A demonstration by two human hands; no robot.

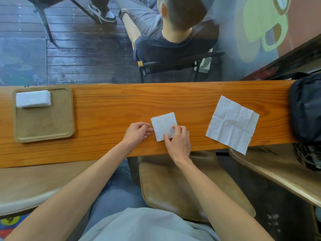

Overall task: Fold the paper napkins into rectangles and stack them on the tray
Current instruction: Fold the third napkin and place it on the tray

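A: Surroundings first. Wooden counter (107, 108) runs across the view. Dark bag (306, 108) sits at its right end, just beside the unfolded napkin (232, 124). Beyond the counter, a seated person (172, 32) with back to the camera, on a black chair (182, 64).

B: Anything blocking the path to the tray (44, 129)?

A: Bare counter lies between the hands and the tray. Tray is at the far left, well apart from the hands. A stack of folded napkins (33, 101) occupies its upper left corner.

B: The working piece?

A: Folded napkin (162, 125), white, roughly square, slightly rotated, lies flat near the counter's near edge at centre. The unfolded one to its right shows a grid of creases; its lower corner hangs over the counter's near edge.

B: Hands?

A: Right hand (178, 141) rests on the folded napkin's lower right part, fingers curled and pressing on it. Left hand (138, 132) is loosely curled, fingertips at the napkin's left edge; cannot tell whether they grip it.
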